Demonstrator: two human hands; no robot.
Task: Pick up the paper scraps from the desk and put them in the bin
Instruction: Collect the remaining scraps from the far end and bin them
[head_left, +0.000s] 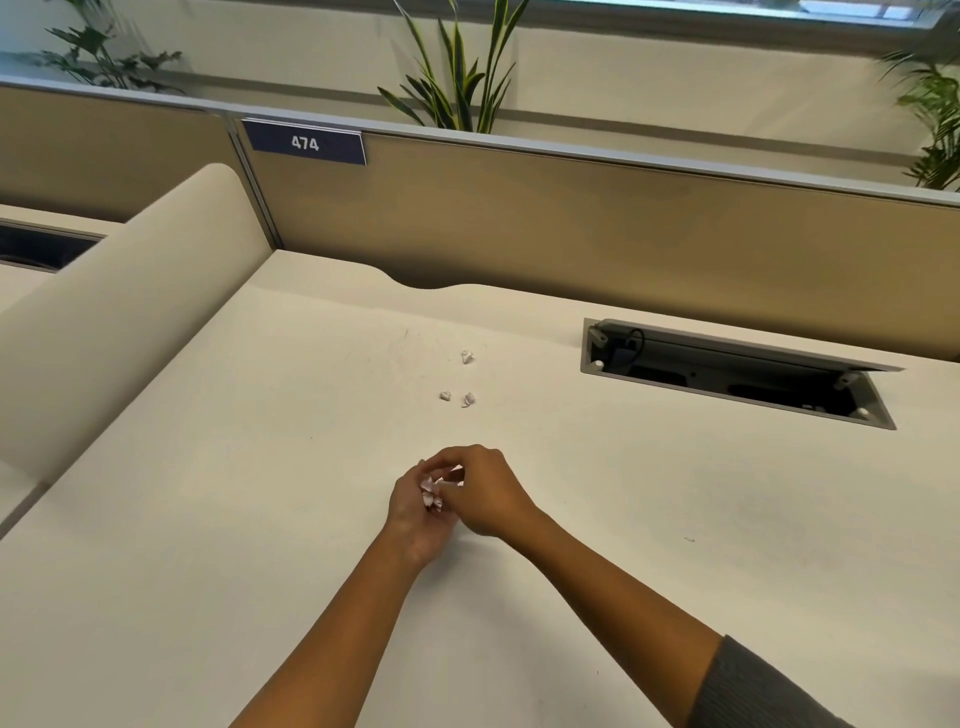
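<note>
Together, both hands worked over the middle of the cream desk. The left hand lay palm-up with its fingers curled round a small bundle of crumpled paper scraps, white with a pinkish tint. The right hand arched over it from the 3 o'clock side, its fingertips pinching at the same bundle (whether it held a scrap of its own or only pressed the pile could not be told). A grey sleeve covered the right forearm near the lower edge; the left forearm was bare.

Three loose scraps lay on the desk at 12 o'clock from the hands, well apart from them. The far scrap sat alone. Nearer, the left scrap and the right scrap lay just beside each other without touching.

At 2 o'clock from the hands, an open cable hatch was sunk into the desktop, its grey lid tilted up, with dark cabling inside. A tan partition ran along the back edge, bearing a dark label reading 474 at 11 o'clock. A rounded cream divider rose at 10 o'clock. Leafy plants stood behind the partition. No bin showed in the view.
</note>
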